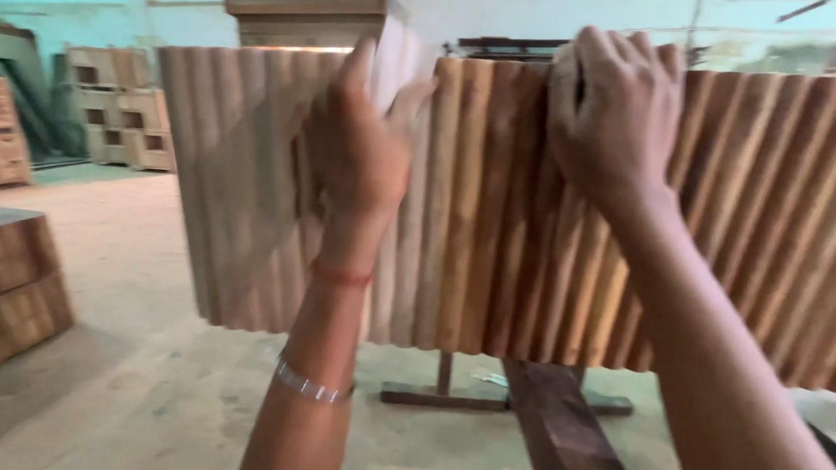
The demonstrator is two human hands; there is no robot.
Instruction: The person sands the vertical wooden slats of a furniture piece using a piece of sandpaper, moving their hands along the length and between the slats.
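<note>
1. Left forearm, nearest the camera: you are wearing a metal bangle [310, 384] and a red thread [342, 275] on it, and reaching up from the bottom edge of the view.
2. Left hand [358, 154]: you are pressing it flat against the face of the fluted wooden panel [491, 214], fingers spread open and pointing up, thumb out to the side; it is closing on nothing, only bearing on the ribs.
3. Right hand [618, 117]: you are curling it over the top edge of the panel, fingers hooked down behind. Whether something small is tucked inside the fist cannot be told.
4. Panel, position: it is standing upright before you, tilting down toward your right, its lower edge clear of the floor [136, 384]. The left part is looking paler, the right part warmer brown.
5. Handling note: keeping the hooked hand firm on the top edge while the flat palm steadies the face is likely what is stopping the panel from twisting; a palm laid across several ribs is likely slipping less than fingertips alone.
6. Below: a dark wooden beam [559, 420] and a low stand foot [442, 396] are sitting just under the panel, close to its lower edge.
7. Surroundings: wooden crates [16, 277] are stacked at your left, more wooden units [122, 120] standing far back against the wall.
</note>
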